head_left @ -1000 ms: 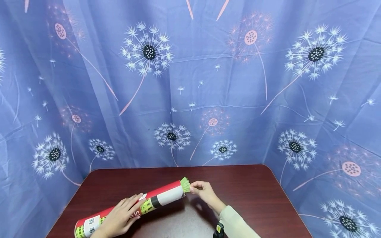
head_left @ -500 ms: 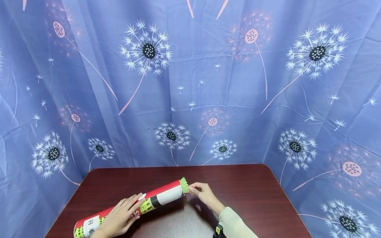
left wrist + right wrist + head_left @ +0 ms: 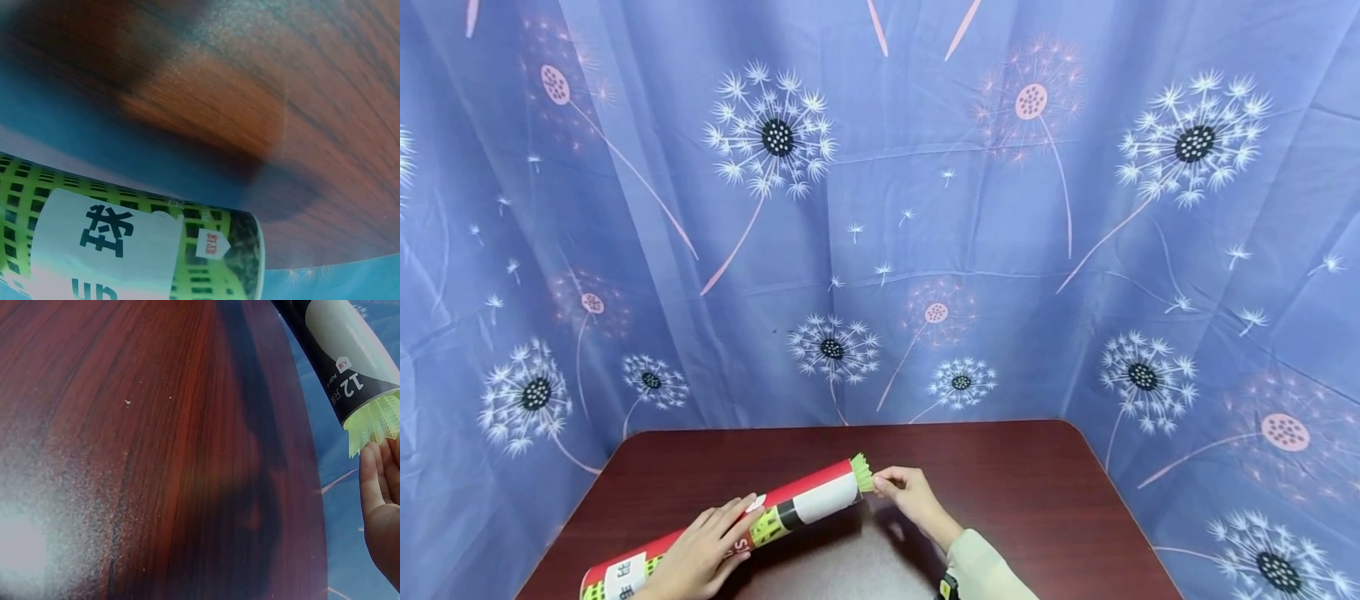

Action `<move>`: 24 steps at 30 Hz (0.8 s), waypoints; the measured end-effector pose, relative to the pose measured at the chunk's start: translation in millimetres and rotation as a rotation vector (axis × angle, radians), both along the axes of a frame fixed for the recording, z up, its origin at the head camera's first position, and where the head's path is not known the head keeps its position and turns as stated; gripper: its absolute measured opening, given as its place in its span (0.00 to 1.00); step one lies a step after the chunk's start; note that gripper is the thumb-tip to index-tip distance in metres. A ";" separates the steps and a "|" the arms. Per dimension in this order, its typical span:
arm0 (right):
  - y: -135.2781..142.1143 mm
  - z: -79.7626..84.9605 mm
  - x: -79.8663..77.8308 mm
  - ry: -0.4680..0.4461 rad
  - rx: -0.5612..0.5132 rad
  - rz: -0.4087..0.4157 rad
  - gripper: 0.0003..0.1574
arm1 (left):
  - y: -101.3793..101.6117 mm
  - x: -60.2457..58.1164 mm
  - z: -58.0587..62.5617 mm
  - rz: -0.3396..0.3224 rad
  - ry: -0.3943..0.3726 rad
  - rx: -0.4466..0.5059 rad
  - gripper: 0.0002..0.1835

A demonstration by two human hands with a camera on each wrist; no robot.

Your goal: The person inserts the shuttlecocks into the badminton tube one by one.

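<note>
A long cardboard shuttlecock tube [image 3: 823, 497], red, white and green, lies slantwise in the head view, its right end higher up the frame. My left hand [image 3: 703, 550] grips it around the middle, fingers over the top and thumb along the near side. Out of the right end juts the fluted yellow-green skirt of a shuttlecock [image 3: 862, 473]. My right hand [image 3: 917, 502] pinches the edge of that skirt between thumb and forefinger. In the right wrist view the skirt fills the tube's mouth; the rest of the shuttlecock is hidden inside. The left wrist view shows the tube's other end [image 3: 206, 250].
Beneath is a dark red-brown wooden table [image 3: 1037, 483] with rounded far corners. A blue curtain [image 3: 880, 208] printed with dandelions hangs behind it and along both sides. A black strap with a small yellow-marked device [image 3: 949, 587] sits at the right wrist.
The tube and my right hand have shifted slightly left. My left hand stays on the tube, and the right fingers remain at the skirt's edge. The whole head view has tilted a little.
</note>
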State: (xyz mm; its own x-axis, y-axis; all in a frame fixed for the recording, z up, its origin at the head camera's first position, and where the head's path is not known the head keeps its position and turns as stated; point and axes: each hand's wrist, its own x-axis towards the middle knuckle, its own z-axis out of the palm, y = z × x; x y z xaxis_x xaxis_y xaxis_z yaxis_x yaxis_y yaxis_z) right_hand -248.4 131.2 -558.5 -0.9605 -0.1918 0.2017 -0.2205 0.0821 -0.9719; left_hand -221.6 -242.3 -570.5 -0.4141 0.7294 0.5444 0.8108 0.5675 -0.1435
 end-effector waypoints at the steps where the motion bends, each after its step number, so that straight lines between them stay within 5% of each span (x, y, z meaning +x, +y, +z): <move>1: -0.8 -0.1 0.1 0.004 0.000 -0.002 0.12 | 0.0 0.0 0.1 -0.006 0.004 0.004 0.35; 11: -8.2 3.5 2.3 -0.021 0.015 0.010 0.10 | 5.8 -1.5 -0.7 -0.058 0.044 0.065 0.30; 24: -16.7 37.5 21.2 0.041 0.105 -0.027 0.09 | 7.0 -3.5 -1.8 -0.056 0.059 0.062 0.30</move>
State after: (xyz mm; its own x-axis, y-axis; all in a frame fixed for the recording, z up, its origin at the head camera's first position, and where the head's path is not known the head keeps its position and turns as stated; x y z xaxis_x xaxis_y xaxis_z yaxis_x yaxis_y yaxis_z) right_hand -227.2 114.5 -520.9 -0.9571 -0.1879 0.2208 -0.2559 0.1892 -0.9480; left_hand -225.1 -235.2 -572.3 -0.3400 0.7146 0.6113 0.8325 0.5310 -0.1578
